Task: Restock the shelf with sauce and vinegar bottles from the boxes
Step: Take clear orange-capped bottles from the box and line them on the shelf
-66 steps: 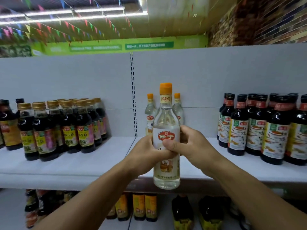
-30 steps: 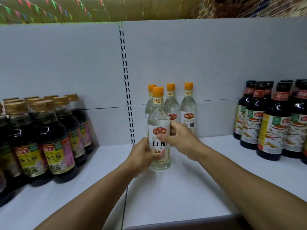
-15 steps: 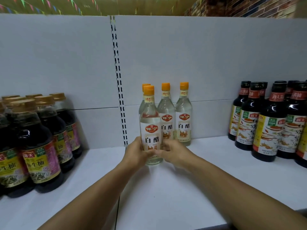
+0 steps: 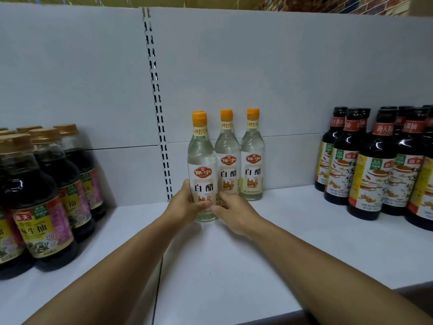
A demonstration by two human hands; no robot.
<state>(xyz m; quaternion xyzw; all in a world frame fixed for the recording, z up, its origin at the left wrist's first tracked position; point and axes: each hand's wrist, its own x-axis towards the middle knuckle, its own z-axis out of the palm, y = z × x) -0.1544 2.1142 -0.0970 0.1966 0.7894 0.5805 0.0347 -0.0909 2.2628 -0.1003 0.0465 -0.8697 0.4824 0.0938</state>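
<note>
A clear white-vinegar bottle (image 4: pixel 202 170) with an orange cap stands upright on the white shelf (image 4: pixel 234 254). My left hand (image 4: pixel 185 204) grips its lower left side and my right hand (image 4: pixel 232 213) grips its lower right side, thumbs across the label's foot. Behind it, against the back panel, stand more vinegar bottles: one hidden but for its cap, one in the middle (image 4: pixel 227 158) and one on the right (image 4: pixel 252 158).
Dark soy sauce bottles with gold caps (image 4: pixel 42 207) crowd the shelf's left. Dark sauce bottles with black caps (image 4: pixel 375 170) fill the right. A slotted upright (image 4: pixel 157 102) divides the grey back panel. Bare shelf lies in front of the vinegar bottles.
The vinegar bottle went from held in the air in front of the shelf to standing on it in front of the back row. Both hands slid down to its base.
</note>
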